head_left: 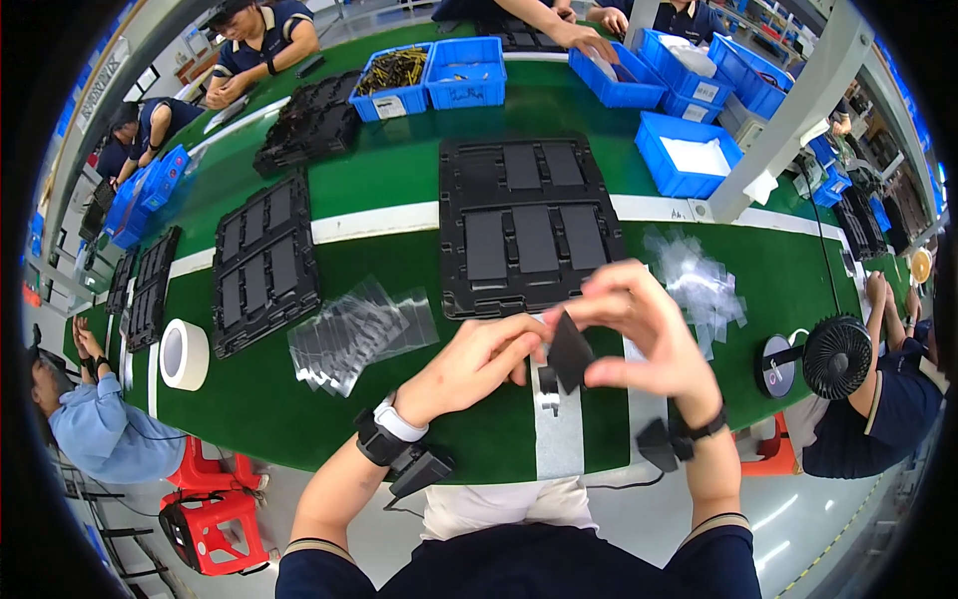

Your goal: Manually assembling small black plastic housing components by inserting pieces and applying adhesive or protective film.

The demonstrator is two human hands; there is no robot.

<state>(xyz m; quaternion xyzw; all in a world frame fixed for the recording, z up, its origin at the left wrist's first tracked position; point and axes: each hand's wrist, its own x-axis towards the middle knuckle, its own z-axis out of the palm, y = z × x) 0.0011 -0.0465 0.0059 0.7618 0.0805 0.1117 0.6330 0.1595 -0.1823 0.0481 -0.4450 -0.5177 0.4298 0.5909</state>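
My right hand [654, 339] grips a thin black rectangular piece [570, 356] by its edges, thumb on one side and fingers on the other. The piece is tilted up, over a white strip on the green table. My left hand [469, 367] is closed in a pinch at the piece's left edge; whatever lies between its fingertips is too small to make out. Just below the hands is a small shiny item with black parts [548, 389]. Beyond them lies a black tray [454, 225] with several dark grey rectangular pieces [535, 238] in its pockets.
Clear film strips [349, 334] lie left of my hands, more clear film pieces [694, 285] to the right. A tape roll [185, 354], a second black tray [265, 262], a small fan [837, 356] and blue bins [466, 75] stand around. A metal post [788, 110] rises at right. Co-workers sit around.
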